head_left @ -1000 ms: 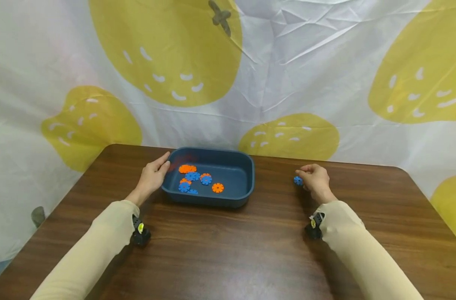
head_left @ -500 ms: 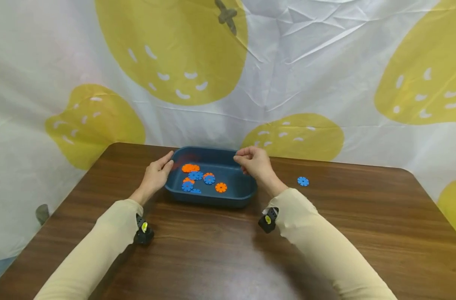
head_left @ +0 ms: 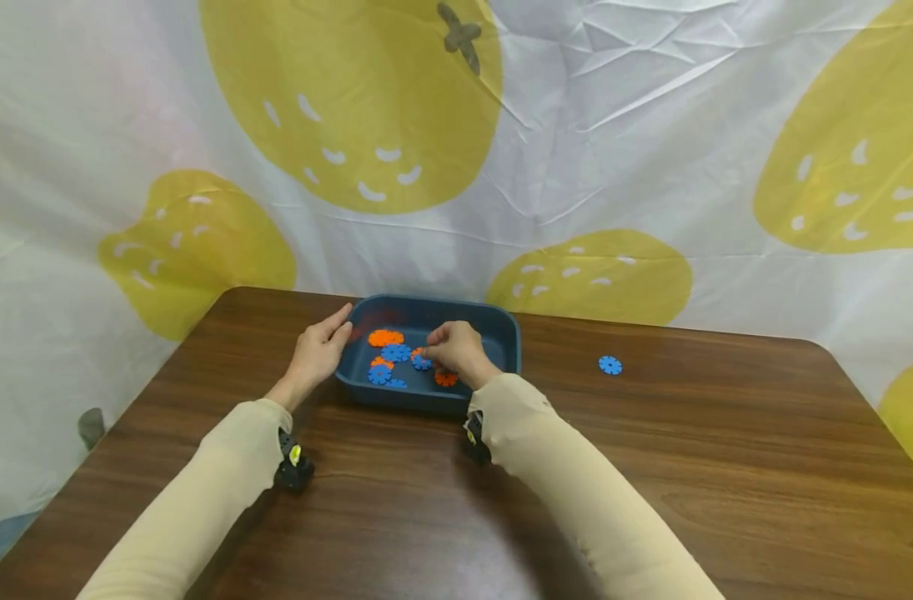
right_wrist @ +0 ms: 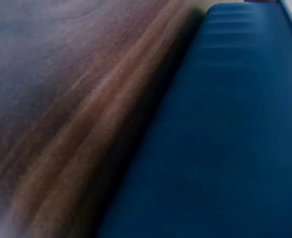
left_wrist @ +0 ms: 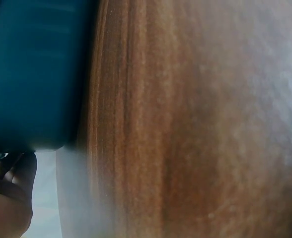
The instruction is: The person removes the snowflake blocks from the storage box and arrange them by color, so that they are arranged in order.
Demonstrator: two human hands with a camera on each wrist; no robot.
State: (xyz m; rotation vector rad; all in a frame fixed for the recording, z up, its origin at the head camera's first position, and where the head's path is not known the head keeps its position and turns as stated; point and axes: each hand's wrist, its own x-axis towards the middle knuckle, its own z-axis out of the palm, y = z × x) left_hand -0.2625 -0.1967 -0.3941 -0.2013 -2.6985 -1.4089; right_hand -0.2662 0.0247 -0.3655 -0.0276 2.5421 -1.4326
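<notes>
A dark blue tray [head_left: 426, 398] stands at the middle back of a wooden table [head_left: 396, 517]. Notched plastic discs lie in its left half: several blue discs [head_left: 379, 374] and orange discs [head_left: 385, 337], some overlapping. My left hand [head_left: 312, 357] holds the tray's left end at the rim; in the left wrist view its fingers [left_wrist: 24, 173] meet the end wall. My right hand [head_left: 462, 352] reaches into the tray, its fingertips beside a blue disc [head_left: 422, 363]. Whether they pinch it is unclear. An orange disc [head_left: 446, 379] lies partly under that hand.
One blue disc [head_left: 609, 365] lies flat on the table to the right of the tray. A white cloth with yellow fruit shapes [head_left: 591, 275] hangs behind the table's back edge. In the right wrist view the tray's front wall [right_wrist: 225, 129] fills much of the picture.
My right hand has moved left from the blue disc on the table, over the tray's right end and down into the tray. That disc stays on the table. My left hand keeps its place.
</notes>
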